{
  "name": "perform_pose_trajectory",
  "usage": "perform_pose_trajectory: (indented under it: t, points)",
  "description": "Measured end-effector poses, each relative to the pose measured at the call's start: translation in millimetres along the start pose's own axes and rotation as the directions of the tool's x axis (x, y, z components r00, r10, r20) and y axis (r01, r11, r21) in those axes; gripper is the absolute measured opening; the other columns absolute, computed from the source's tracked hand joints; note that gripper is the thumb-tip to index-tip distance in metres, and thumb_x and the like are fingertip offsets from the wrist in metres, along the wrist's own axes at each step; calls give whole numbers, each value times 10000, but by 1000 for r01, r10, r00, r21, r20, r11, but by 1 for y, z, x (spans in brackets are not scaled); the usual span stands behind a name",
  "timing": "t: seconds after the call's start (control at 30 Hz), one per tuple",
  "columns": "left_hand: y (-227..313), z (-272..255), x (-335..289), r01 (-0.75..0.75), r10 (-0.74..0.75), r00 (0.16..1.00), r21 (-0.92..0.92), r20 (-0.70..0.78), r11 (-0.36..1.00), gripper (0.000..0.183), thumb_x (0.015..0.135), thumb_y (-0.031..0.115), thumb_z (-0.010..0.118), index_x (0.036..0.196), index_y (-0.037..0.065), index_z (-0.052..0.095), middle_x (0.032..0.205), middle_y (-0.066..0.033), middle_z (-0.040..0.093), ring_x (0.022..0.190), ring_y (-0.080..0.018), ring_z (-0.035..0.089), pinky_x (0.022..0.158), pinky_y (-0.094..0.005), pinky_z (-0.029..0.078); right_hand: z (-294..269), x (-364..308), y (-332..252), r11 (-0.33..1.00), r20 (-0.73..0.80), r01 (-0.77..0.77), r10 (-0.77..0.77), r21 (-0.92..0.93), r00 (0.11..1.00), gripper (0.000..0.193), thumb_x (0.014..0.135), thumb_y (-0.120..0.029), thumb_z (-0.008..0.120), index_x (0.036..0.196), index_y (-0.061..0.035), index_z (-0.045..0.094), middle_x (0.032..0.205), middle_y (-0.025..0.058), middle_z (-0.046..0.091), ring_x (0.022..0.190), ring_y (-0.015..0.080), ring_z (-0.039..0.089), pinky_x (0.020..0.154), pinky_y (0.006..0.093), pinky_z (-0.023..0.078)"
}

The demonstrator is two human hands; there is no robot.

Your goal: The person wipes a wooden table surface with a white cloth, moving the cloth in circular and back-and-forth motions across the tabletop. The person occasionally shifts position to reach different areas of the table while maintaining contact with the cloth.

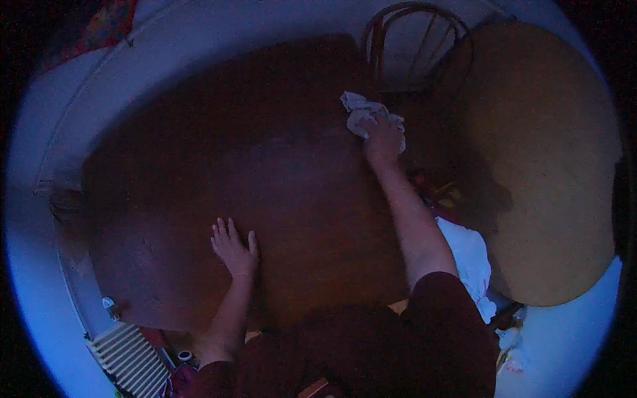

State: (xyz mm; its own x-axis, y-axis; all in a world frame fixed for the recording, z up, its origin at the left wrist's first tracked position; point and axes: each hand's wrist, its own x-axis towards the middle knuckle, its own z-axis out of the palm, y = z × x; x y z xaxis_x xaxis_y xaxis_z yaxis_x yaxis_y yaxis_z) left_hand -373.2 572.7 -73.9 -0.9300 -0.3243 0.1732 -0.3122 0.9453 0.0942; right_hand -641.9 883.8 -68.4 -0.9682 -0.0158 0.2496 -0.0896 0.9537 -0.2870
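Only the head view here, and it's pretty dim and blue-tinted, so some stuff is hard to make out.

Big dark brown wooden desk (265,166) fills most of the picture, looks oval or rounded at the corners. The right hand (383,138) is stretched way out to the far right edge of the desk and sits on top of a crumpled white cloth (361,111). The fingers there are curled down over the cloth, pressing it against the wood, so basically gripping it from above. Part of the cloth sticks out past the hand toward the far side and a bit to the left. The cloth is right at the desk's far right edge, just in front of the chair.

The left hand (233,249) is flat on the desk nearer the near edge, a bit left of the middle. Fingers are spread open and straight, palm down, holding nothing, just resting on the bare wood. The two hands are well apart from each other.

Around the desk: a wooden chair with a curved spindle back (415,40) stands beyond the far right edge, close to the cloth. To the right of the desk there's a round tan rug (544,166) on the floor. Something white, fabric maybe (468,255), lies between the desk's right edge and the rug, can't tell what exactly. At the lower left, past the near left corner, a white ribbed radiator (129,358) shows. The person's dark red sleeves come in from the bottom.
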Motion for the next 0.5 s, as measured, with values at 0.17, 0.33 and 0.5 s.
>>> perform_pose_trajectory:
  t: [0.17, 0.33, 0.5]
  points:
    - [-2, 3, 4, -13, 13, 1000, 1, -11, 1000, 596, 860, 336, 567, 1349, 42, 397, 1455, -180, 291, 1360, -363, 234, 1088, -545, 181, 75, -70, -103, 901, -204, 297, -241, 316, 949, 431, 782, -369, 638, 1122, -106, 600, 1163, 132, 578, 1024, 315, 553, 849, 486, 426]
    - [-14, 8, 3, -13, 13, 1000, 11, -2, 1000, 594, 867, 336, 561, 1355, 44, 391, 1459, -180, 286, 1360, -367, 234, 1092, -541, 172, 2, -143, -186, 762, 388, 454, -634, 462, 669, 388, 844, -330, 552, 1177, -134, 594, 1246, 118, 542, 1122, 333, 507, 944, 483, 394]
    - [-15, 5, -2, -17, 18, 999, 10, -32, 1000, 590, 878, 358, 552, 1351, 40, 402, 1458, -179, 295, 1354, -360, 254, 1093, -534, 173, 14, -98, -54, 889, 68, 55, -96, 455, 993, 490, 800, -438, 604, 1106, -56, 617, 1141, 173, 588, 1022, 354, 560, 892, 467, 426]
